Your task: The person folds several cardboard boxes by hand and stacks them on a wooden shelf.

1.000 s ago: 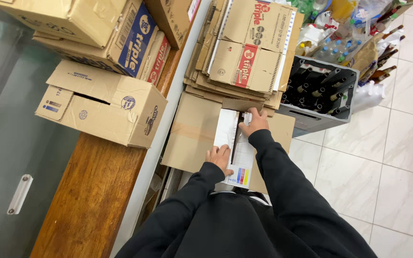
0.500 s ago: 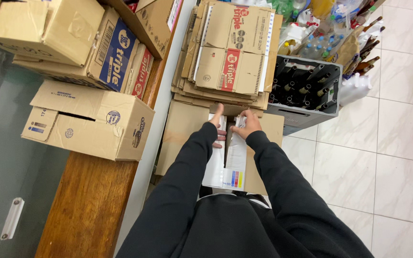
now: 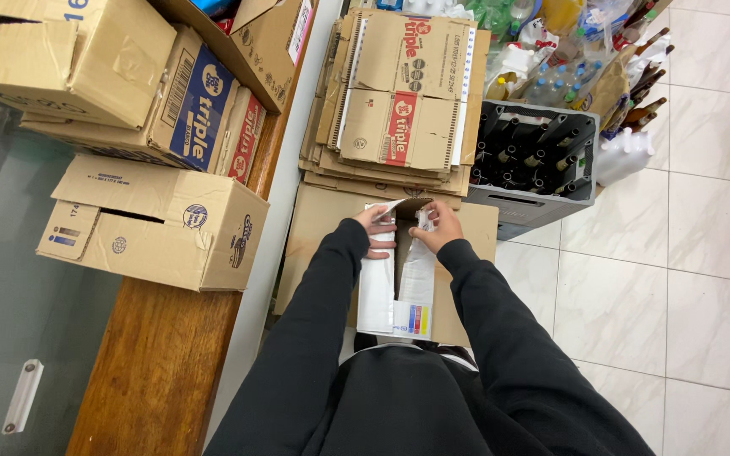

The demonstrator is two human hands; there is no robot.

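Note:
A small white carton with a coloured strip at its near end lies in front of me, its two top flaps spread apart. My left hand grips the left flap near the far end. My right hand grips the right flap beside it. Both arms wear black sleeves. The carton rests over a flattened brown cardboard sheet on the floor.
A stack of flattened printed boxes lies just beyond. A dark crate of bottles stands to its right, with plastic bottles and bags behind. On the wooden counter at left sit several brown boxes. White floor tiles lie right.
Both hands moved to the far end of the white carton and pulled its flaps apart. The view shifted slightly.

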